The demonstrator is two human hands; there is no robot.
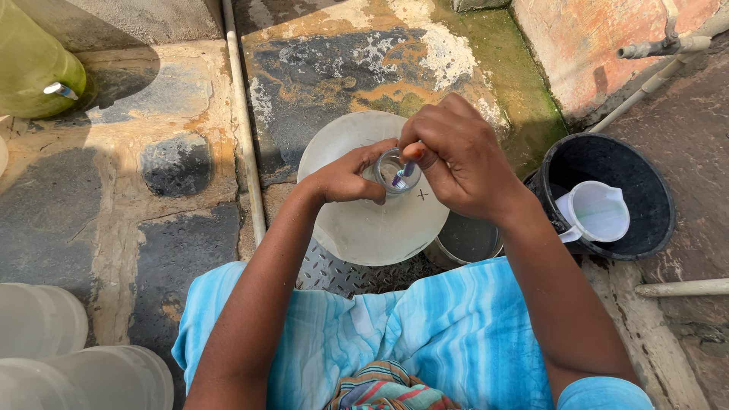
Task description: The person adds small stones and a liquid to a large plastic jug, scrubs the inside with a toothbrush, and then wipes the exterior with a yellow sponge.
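1. Nearest to me, blue striped cloth (425, 334) covers the lap, with both forearms reaching forward over it.
2. My left hand (345, 181) is wrapped around the neck of the big translucent jug (372, 220), fingers closed on the rim of its mouth (395, 171). The jug stands upright on a metal tread plate (342, 275) just past my knees.
3. My right hand (459, 156) is pinched tight on a small brush (405, 173) with a blue-and-white handle, its tip down in the jug's mouth.
4. Risk, as I judge it: the brush is thin and the floor looks wet, so a slippery pinch could drop it into the jug. Pushing hard sideways could also tip the jug if the left hand eases.
5. Right of the jug, a metal bowl (467, 239) sits half hidden under my wrist; beyond it a black bucket (645, 190) holds a white plastic mug (596, 212).
6. Farther off lie stained concrete (349, 68), a floor pipe (243, 114) and a green container (34, 68) with a tap, cut off at the edge.
7. I cannot see the bristles or what is inside the jug; the pale containers (76, 357) at lower left are blurred.
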